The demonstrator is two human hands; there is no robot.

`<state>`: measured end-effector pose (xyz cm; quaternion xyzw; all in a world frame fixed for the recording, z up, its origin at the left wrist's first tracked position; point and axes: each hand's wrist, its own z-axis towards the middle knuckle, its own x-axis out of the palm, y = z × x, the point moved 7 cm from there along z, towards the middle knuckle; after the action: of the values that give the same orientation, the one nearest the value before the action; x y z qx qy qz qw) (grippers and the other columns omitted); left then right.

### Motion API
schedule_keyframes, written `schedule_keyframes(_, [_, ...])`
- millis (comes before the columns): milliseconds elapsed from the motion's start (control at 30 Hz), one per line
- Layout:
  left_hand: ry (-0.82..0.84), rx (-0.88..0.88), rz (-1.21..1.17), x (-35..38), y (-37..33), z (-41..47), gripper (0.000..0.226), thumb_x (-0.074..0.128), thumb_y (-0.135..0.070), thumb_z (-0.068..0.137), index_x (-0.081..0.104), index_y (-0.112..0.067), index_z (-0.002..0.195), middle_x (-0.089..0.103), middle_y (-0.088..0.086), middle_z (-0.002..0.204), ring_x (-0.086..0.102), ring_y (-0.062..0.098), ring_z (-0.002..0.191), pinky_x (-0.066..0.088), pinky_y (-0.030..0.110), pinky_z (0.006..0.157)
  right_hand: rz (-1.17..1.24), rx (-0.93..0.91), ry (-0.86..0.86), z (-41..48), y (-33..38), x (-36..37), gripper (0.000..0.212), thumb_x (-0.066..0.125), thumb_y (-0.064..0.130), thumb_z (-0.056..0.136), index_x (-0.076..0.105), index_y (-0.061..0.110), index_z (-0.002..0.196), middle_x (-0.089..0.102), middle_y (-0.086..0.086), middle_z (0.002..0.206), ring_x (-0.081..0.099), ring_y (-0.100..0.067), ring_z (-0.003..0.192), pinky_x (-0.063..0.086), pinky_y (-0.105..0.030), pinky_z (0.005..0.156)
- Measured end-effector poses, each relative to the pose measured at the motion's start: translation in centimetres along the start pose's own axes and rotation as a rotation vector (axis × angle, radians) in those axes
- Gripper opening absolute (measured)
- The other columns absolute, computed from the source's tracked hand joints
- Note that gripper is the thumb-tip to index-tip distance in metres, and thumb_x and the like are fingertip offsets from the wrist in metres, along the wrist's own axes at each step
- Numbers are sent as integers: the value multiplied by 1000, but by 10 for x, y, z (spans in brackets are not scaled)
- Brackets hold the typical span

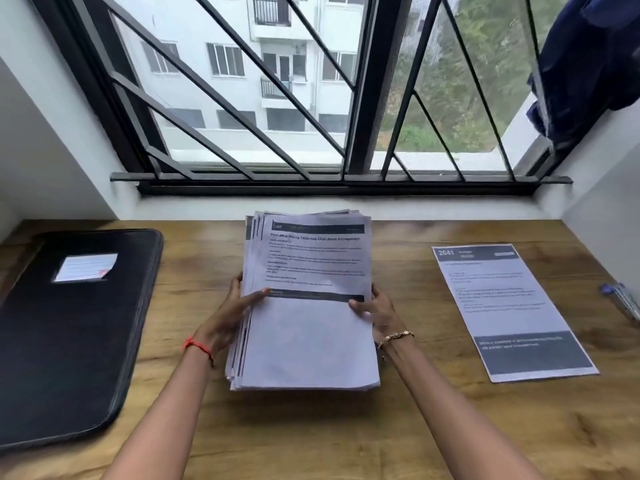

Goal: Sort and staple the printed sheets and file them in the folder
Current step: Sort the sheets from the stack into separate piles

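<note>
Stack of sheets (304,306) held between my hands, long axis running straight away from me. Left hand (228,317) and right hand (377,313) each grip one long edge near mid-length, thumb on top, fingers beneath. A single sheet (509,310) lies flat on the tabletop (346,427), well right of the right hand, which is the nearer. The closed folder (69,323) lies well left of the left hand. I judge sorting to be the step in hand.
</note>
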<state>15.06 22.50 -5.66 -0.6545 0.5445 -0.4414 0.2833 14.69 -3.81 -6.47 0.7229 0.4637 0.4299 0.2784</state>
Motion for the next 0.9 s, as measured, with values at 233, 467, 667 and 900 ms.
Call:
schedule_keyframes(233, [108,-192,-165,-11,34,-14,75,78,-17,60,51,-1,128,63,25,116,68,36,91,58,47,70,-221,-78,-27,-4,11,15,49,71,-9,57,61,2,104,65,-13,91,62,-26,75,55,-28,63])
schedule_keyframes(467, [48,-156,-121,-15,38,-19,54,71,-12,75,53,0,125,67,22,110,70,32,83,59,43,69,-883,-325,-371,-6,23,-7,20,74,-2,69,73,-4,89,72,-15,88,61,-14,73,44,-16,67])
schedule_keyframes(667, [6,-143,-61,-17,35,-19,35,54,-3,90,51,2,125,71,20,98,71,29,77,60,41,63,-694,-207,-424,2,26,-32,14,67,-3,74,72,-4,88,69,-10,80,59,-16,74,43,-13,55])
schedule_keyframes(900, [-57,-112,6,-19,35,-16,23,50,6,90,51,4,113,72,9,72,70,21,60,58,31,51,-744,-176,-662,6,66,-87,18,53,-3,81,68,-13,87,62,-14,80,59,-23,81,38,-22,55])
